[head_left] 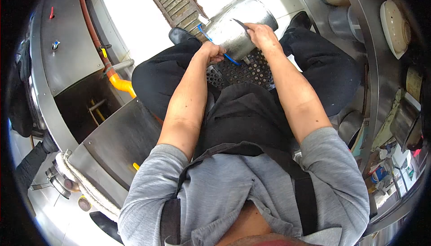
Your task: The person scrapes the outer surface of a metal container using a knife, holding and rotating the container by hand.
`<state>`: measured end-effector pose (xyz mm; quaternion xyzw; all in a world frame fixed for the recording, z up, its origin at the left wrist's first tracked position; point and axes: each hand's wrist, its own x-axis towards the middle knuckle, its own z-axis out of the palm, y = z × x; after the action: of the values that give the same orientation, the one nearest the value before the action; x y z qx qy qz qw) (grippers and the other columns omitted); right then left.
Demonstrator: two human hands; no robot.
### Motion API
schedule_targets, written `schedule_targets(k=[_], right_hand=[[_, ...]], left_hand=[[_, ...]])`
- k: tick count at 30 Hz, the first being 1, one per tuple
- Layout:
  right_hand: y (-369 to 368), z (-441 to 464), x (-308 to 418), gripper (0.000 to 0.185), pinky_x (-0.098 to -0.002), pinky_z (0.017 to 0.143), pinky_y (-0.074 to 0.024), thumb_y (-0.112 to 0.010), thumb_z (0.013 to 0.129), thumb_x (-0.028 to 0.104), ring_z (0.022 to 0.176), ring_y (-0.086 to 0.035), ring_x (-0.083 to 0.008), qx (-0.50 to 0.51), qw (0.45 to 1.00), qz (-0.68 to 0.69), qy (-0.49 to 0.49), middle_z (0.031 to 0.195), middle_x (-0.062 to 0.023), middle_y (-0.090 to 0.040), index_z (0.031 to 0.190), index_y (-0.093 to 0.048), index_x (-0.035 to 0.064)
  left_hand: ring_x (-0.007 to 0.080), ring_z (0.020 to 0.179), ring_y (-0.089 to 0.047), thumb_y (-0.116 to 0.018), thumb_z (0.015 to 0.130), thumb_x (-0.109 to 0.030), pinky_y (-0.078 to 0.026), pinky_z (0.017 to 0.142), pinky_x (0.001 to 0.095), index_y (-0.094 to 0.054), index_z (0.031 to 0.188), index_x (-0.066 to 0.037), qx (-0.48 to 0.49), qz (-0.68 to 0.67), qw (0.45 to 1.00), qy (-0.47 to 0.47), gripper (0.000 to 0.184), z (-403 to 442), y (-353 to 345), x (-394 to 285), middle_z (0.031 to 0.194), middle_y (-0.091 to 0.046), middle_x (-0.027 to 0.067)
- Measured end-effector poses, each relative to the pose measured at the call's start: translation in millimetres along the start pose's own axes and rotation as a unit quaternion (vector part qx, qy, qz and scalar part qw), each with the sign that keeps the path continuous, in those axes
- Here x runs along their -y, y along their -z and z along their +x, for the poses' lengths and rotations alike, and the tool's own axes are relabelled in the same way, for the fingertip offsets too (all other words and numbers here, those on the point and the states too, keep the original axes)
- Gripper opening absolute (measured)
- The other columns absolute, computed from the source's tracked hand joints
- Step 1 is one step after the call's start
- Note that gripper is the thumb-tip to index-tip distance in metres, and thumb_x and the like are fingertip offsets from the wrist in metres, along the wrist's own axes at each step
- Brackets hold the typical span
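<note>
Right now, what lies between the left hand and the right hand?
The metal pot lies between the left hand and right hand, in the head view.

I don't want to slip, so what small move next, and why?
Perhaps ease the dark, flat blade towards the thin blue strip: your right hand holds it over the silver metal cylinder, its tip short of the strip that your left hand grips.

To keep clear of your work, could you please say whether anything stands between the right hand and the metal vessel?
Only the thin dark tool held in the right hand, over the metal vessel; nothing else visible stands between.
</note>
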<state>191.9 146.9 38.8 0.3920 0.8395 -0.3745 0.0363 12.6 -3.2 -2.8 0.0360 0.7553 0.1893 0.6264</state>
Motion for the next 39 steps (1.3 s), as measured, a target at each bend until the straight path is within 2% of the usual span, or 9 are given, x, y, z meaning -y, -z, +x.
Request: schedule_targets(k=[5, 7, 9, 14, 17, 24, 30, 34, 39], right_hand=[[0, -2, -12, 0.031, -0.0419, 0.095, -0.0460, -0.053, 0.090, 0.019, 0.105, -0.060, -0.0329, -0.052, 0.996, 0.055, -0.057, 0.111, -0.0153, -0.065, 0.120, -0.062, 0.0176], [1, -5, -3, 0.032, -0.0429, 0.094, -0.0460, -0.053, 0.090, 0.019, 0.105, -0.060, -0.0337, -0.052, 0.996, 0.054, -0.050, 0.108, -0.0166, -0.065, 0.121, -0.062, 0.0193], [2, -10, 7, 0.033, -0.0438, 0.093, -0.0457, -0.055, 0.090, 0.018, 0.104, -0.060, -0.0363, 0.007, 0.999, 0.011, -0.034, 0.107, -0.0192, -0.064, 0.122, -0.061, 0.0183], [-1, -9, 3, 0.032, -0.0448, 0.092, -0.0459, -0.055, 0.090, 0.018, 0.103, -0.059, -0.0368, -0.009, 0.999, 0.028, -0.015, 0.106, -0.0199, -0.064, 0.121, -0.061, 0.0171], [-2, -6, -5, 0.032, -0.0456, 0.092, -0.0467, -0.053, 0.090, 0.018, 0.103, -0.059, -0.0363, -0.039, 0.997, 0.057, -0.039, 0.108, -0.0169, -0.064, 0.121, -0.060, 0.0224], [-3, -9, 11, 0.032, -0.0452, 0.089, -0.0476, -0.054, 0.089, 0.016, 0.098, -0.062, -0.0372, 0.013, 1.000, -0.010, 0.005, 0.101, -0.0210, -0.065, 0.121, -0.061, 0.0170], [0, -5, 2, 0.031, -0.0443, 0.090, -0.0471, -0.055, 0.089, 0.016, 0.100, -0.061, -0.0366, -0.051, 0.998, 0.024, -0.004, 0.103, -0.0193, -0.065, 0.119, -0.063, 0.0158], [1, -7, 4, 0.031, -0.0437, 0.091, -0.0465, -0.055, 0.089, 0.016, 0.102, -0.060, -0.0358, -0.035, 0.999, 0.026, -0.031, 0.105, -0.0185, -0.065, 0.119, -0.063, 0.0153], [-7, -10, 13, 0.031, -0.0436, 0.093, -0.0459, -0.056, 0.089, 0.018, 0.103, -0.060, -0.0362, 0.017, 1.000, 0.008, 0.012, 0.107, -0.0193, -0.065, 0.120, -0.063, 0.0169]], left_hand=[[0.0243, 0.067, -0.067, -0.073, 0.078, -0.011, -0.057, 0.059, 0.0341, -0.067, 0.084, 0.005, -0.001, -0.004, 1.000, -0.006, 0.018, 3, -1, 2, 0.080, -0.067, 0.0131], [0.0242, 0.066, -0.067, -0.073, 0.077, -0.011, -0.057, 0.059, 0.0340, -0.066, 0.083, 0.004, -0.002, -0.007, 1.000, -0.003, 0.018, -1, 0, -1, 0.079, -0.067, 0.0130], [0.0238, 0.066, -0.067, -0.073, 0.078, -0.011, -0.056, 0.059, 0.0334, -0.067, 0.083, 0.004, -0.005, 0.007, 1.000, -0.007, 0.018, -5, 0, -2, 0.080, -0.067, 0.0128], [0.0229, 0.067, -0.068, -0.073, 0.078, -0.012, -0.056, 0.058, 0.0329, -0.067, 0.084, 0.004, -0.006, 0.017, 1.000, -0.003, 0.018, -7, -2, -4, 0.080, -0.068, 0.0122], [0.0227, 0.067, -0.068, -0.073, 0.078, -0.012, -0.056, 0.057, 0.0324, -0.067, 0.084, 0.004, -0.002, 0.011, 1.000, -0.002, 0.018, -2, 0, 0, 0.079, -0.068, 0.0123], [0.0235, 0.065, -0.067, -0.073, 0.079, -0.010, -0.057, 0.055, 0.0323, -0.067, 0.085, 0.005, -0.010, 0.013, 1.000, -0.003, 0.018, -4, -1, -2, 0.078, -0.067, 0.0135], [0.0239, 0.067, -0.068, -0.072, 0.079, -0.010, -0.057, 0.056, 0.0320, -0.067, 0.086, 0.005, -0.014, 0.017, 1.000, 0.013, 0.018, -6, -2, -5, 0.079, -0.067, 0.0141], [0.0244, 0.068, -0.068, -0.072, 0.079, -0.010, -0.057, 0.058, 0.0328, -0.067, 0.086, 0.005, -0.015, 0.012, 1.000, 0.003, 0.018, -5, -2, -3, 0.080, -0.067, 0.0142], [0.0236, 0.069, -0.068, -0.073, 0.079, -0.014, -0.056, 0.061, 0.0351, -0.067, 0.086, 0.004, -0.004, 0.022, 1.000, -0.006, 0.021, -1, -1, 0, 0.082, -0.068, 0.0140]])
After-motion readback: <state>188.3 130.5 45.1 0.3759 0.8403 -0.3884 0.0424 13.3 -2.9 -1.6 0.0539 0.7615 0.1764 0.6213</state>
